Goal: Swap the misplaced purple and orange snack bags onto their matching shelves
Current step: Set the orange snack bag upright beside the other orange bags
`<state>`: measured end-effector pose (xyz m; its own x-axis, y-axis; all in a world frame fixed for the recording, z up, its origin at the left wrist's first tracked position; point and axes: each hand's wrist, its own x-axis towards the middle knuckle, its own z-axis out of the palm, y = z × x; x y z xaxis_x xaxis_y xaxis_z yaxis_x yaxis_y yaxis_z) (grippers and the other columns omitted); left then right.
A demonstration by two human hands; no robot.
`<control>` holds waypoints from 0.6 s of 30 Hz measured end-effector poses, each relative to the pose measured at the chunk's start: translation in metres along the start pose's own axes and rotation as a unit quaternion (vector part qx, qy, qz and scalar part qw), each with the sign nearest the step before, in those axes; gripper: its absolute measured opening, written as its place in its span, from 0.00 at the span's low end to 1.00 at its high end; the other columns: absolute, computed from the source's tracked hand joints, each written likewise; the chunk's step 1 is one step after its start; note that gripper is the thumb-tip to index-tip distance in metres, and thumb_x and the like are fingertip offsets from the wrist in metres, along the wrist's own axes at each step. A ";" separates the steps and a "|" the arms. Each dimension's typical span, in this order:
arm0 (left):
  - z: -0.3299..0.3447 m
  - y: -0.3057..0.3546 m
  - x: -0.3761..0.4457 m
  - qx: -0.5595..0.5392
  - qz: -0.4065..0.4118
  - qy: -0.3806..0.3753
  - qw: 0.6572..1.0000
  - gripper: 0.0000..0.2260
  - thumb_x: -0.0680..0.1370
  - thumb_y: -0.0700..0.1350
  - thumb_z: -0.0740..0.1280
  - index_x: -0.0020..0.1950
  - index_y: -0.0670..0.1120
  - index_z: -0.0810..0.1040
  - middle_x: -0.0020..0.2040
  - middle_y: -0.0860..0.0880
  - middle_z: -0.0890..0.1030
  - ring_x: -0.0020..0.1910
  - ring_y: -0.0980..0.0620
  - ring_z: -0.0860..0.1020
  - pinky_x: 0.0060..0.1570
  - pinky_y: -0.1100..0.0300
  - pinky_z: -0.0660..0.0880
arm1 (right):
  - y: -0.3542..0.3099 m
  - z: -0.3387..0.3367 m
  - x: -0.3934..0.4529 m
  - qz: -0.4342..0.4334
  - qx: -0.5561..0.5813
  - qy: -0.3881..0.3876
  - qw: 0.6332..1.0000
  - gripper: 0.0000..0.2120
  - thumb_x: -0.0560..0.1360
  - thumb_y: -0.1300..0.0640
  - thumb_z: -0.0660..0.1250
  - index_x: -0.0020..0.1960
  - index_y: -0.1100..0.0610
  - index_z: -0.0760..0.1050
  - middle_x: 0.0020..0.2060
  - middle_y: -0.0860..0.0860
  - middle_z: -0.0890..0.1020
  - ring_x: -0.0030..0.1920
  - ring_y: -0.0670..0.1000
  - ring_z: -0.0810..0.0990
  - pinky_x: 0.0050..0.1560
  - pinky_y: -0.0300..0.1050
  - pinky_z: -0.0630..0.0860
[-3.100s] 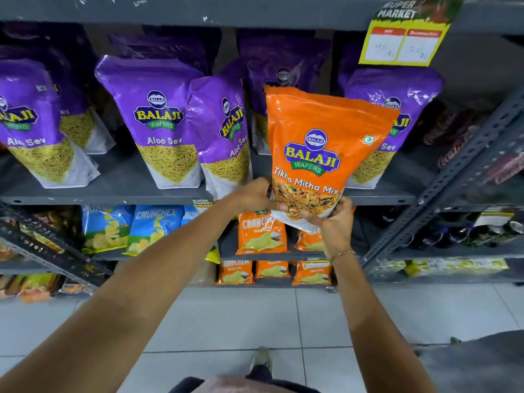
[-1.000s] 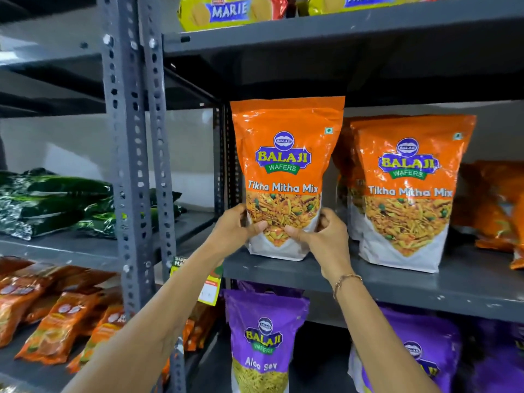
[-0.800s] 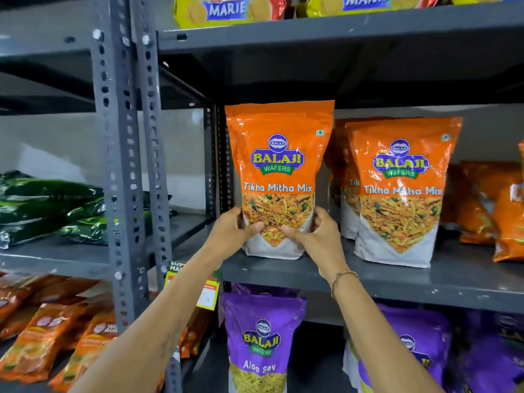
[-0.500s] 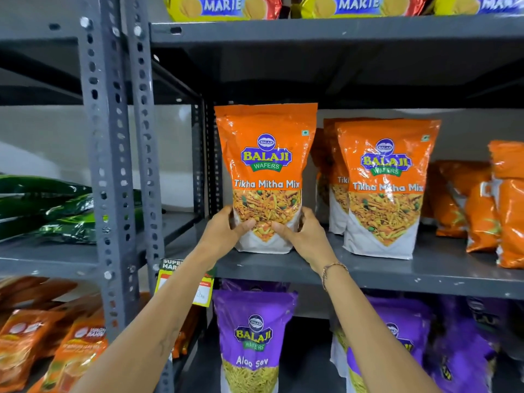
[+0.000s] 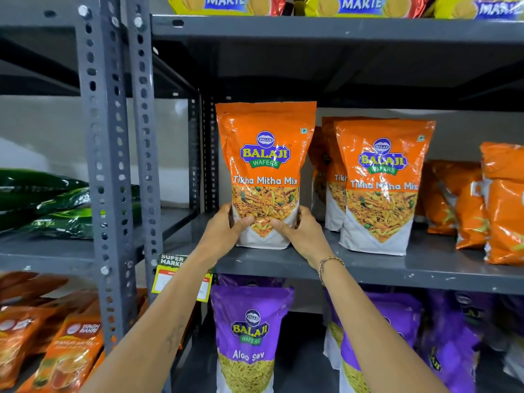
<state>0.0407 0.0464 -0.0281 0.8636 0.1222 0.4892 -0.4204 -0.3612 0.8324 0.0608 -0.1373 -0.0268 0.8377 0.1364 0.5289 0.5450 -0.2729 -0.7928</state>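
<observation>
Supermarket aisle, grey slotted-steel shelving [image 5: 326, 263] stocked with rows of packaged snack bags [image 5: 380, 182], "Super Market" price tag [image 5: 170, 272] clipped on the edge

Bright, even overhead light; glare on orange bags [image 5: 380, 177]; deep shadow under upper shelf [image 5: 326, 29]; wide-angle bending at edges; slight blur bottom right.
</observation>
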 end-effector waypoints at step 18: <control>0.003 0.006 -0.016 0.038 0.006 0.052 0.998 0.31 0.75 0.55 0.66 0.74 0.47 0.60 0.71 0.48 0.71 0.69 0.48 0.70 0.64 0.54 0.69 | -0.005 -0.004 -0.005 0.046 -0.014 -0.029 0.998 0.32 0.71 0.45 0.69 0.67 0.58 0.62 0.63 0.53 0.76 0.60 0.51 0.75 0.54 0.42 0.72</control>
<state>0.0255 0.0397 -0.0314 0.8239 0.2109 0.5260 -0.4044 -0.4315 0.8064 0.0536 -0.1405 -0.0238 0.8851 0.1645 0.4354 0.4654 -0.3132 -0.8278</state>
